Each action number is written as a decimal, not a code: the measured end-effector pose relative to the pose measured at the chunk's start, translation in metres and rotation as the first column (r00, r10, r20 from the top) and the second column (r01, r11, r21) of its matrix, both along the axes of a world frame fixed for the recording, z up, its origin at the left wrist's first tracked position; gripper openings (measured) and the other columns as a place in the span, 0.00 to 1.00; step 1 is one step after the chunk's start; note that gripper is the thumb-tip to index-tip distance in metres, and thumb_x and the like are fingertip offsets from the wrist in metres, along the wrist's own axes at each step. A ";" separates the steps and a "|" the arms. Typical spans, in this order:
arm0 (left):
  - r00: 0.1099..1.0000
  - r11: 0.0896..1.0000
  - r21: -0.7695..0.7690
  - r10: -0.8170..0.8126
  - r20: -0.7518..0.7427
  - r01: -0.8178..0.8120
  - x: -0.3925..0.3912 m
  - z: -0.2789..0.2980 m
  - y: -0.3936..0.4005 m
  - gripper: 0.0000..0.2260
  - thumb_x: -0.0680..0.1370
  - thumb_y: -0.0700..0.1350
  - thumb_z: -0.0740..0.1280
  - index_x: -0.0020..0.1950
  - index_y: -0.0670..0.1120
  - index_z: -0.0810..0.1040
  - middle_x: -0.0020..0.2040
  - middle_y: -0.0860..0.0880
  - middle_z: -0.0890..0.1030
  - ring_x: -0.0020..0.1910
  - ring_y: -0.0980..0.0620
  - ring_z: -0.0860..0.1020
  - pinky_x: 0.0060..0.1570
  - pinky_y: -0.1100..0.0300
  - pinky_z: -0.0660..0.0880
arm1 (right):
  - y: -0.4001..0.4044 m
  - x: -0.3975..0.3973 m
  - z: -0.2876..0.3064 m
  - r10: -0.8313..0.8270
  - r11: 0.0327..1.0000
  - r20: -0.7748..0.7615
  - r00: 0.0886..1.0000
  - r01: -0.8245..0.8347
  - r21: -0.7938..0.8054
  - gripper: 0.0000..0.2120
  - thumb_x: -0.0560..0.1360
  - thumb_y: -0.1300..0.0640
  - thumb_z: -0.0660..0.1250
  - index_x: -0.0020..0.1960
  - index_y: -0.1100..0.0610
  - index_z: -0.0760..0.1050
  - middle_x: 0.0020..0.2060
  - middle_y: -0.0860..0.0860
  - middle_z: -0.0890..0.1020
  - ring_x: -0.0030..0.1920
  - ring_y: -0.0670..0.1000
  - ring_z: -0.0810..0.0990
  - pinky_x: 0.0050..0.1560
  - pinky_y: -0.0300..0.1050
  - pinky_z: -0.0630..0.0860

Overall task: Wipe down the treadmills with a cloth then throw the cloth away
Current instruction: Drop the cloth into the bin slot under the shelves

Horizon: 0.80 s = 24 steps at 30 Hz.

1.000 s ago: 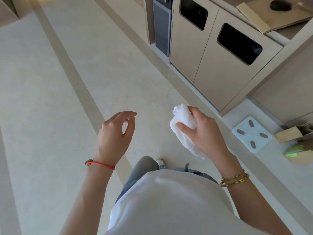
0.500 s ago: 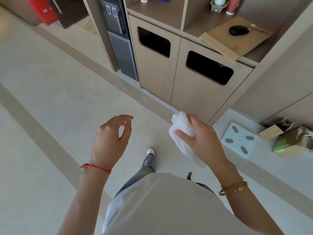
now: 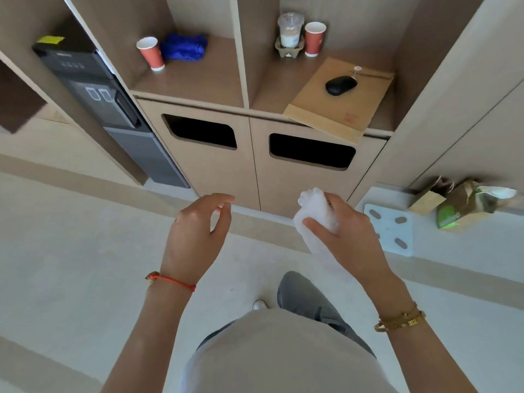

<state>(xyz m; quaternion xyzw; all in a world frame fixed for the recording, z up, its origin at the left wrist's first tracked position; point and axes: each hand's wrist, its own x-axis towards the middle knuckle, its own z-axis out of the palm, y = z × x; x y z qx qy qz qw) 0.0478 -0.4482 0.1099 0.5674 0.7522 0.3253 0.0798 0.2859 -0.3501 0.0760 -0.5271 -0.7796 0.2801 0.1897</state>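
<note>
Two dark slots head view, cut into the cabinet doors: left bin opening (image 3: pixel 200 133) and right bin opening (image 3: pixel 312 151), side by side, contents not visible, interiors black. Above them, two open shelf compartments. Left compartment: red paper cup (image 3: pixel 150 53) upright, blue cloth bundle (image 3: pixel 184 47) just beside it. Right compartment: clear lidded cup (image 3: pixel 290 31) seated in a cardboard carrier, pale liquid in lower part; second red cup (image 3: pixel 314 38) touching or nearly touching the carrier; brown envelope (image 3: pixel 337 103) lying flat, its near corner overhanging the shelf edge above the right opening; black mouse (image 3: pixel 341 85) on top of the envelope. Water dispenser (image 3: pixel 105 109) standing in the recess left of the bins. Paper bags (image 3: pixel 459 204) on the floor at far right, beside the white scale (image 3: pixel 392 228) lying flat.

Right hand (image 3: pixel 348 236) clamped around a crumpled white cloth (image 3: pixel 317 211), thumb across its front, held below and in front of the right opening, not touching the cabinet. Left hand (image 3: pixel 195 236) holding nothing, fingers loosely curled, thumb and forefinger near each other, below the left opening. Open floor (image 3: pixel 71 251) to the left.
</note>
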 end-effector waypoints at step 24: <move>0.991 0.989 0.063 -0.133 -0.005 0.133 -0.027 -0.003 0.236 0.10 0.79 0.39 0.66 0.58 0.42 0.82 0.51 0.47 0.85 0.48 0.52 0.83 0.50 0.64 0.77 | 0.225 -0.035 0.016 -0.061 0.994 0.018 0.998 0.059 0.088 0.25 0.74 0.40 0.66 0.67 0.47 0.69 0.43 0.46 0.77 0.40 0.48 0.73 0.41 0.42 0.70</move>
